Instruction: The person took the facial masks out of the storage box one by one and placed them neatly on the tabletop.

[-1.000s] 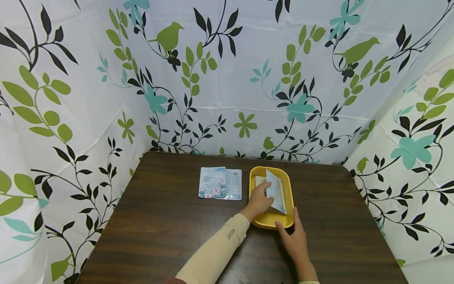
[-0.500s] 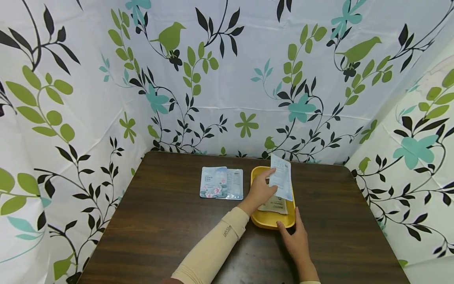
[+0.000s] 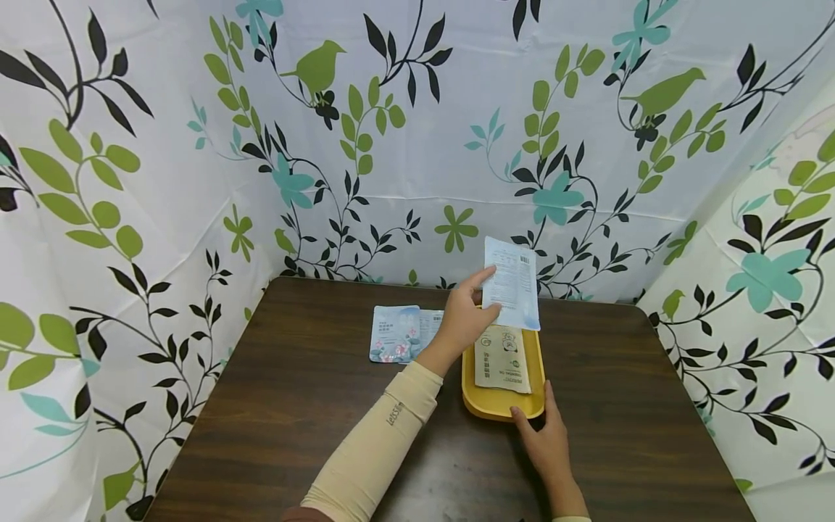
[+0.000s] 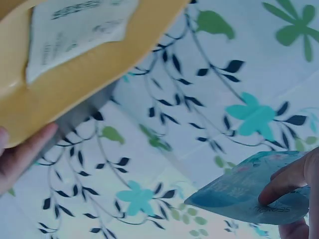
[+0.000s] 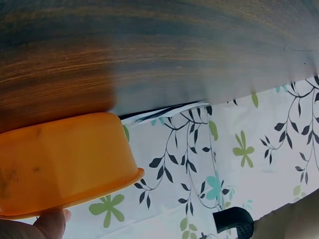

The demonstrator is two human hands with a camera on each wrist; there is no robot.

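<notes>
Over the yellow tray [image 3: 491,403], the left hand [image 3: 462,319] pinches a blue packet [image 3: 513,284] by its edge; the right hand [image 3: 545,439] grips the near corner (to steady the tray, I'd guess).

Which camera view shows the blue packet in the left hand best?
The head view: the blue packet faces that camera, its print showing, with the left hand covering little of it. The left wrist view has it slanted, partly behind fingers; the right wrist view lacks it.
</notes>
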